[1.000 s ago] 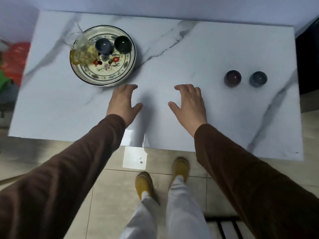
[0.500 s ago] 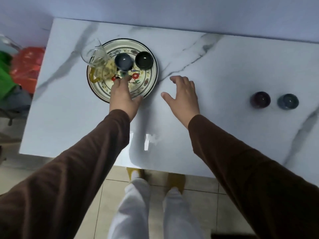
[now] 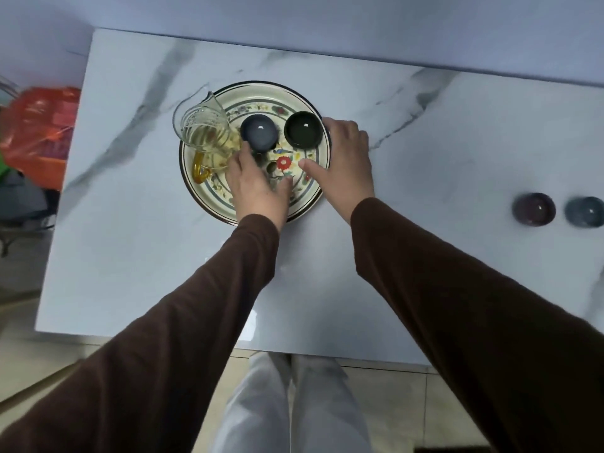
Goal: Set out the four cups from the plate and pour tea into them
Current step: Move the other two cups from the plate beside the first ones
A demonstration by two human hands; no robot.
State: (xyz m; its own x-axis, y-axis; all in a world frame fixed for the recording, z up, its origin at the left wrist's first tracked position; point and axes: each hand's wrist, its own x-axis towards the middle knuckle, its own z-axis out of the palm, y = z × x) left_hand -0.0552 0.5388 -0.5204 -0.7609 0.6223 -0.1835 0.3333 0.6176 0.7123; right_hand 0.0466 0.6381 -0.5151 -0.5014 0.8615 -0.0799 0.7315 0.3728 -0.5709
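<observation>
Reaching over the round flowered ceramic plate, the left hand and right hand, fingers spread and holding nothing, flank the grey-blue glazed cup and dark green glazed cup on it, seemingly to lift them out.

Long dark-brown sleeves reach the wrists; pale grey trousers below.

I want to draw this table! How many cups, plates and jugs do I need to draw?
Cups: 4 (blue-grey, dark green, purple, teal)
Plates: 1
Glass jugs: 1
Total: 6
</observation>
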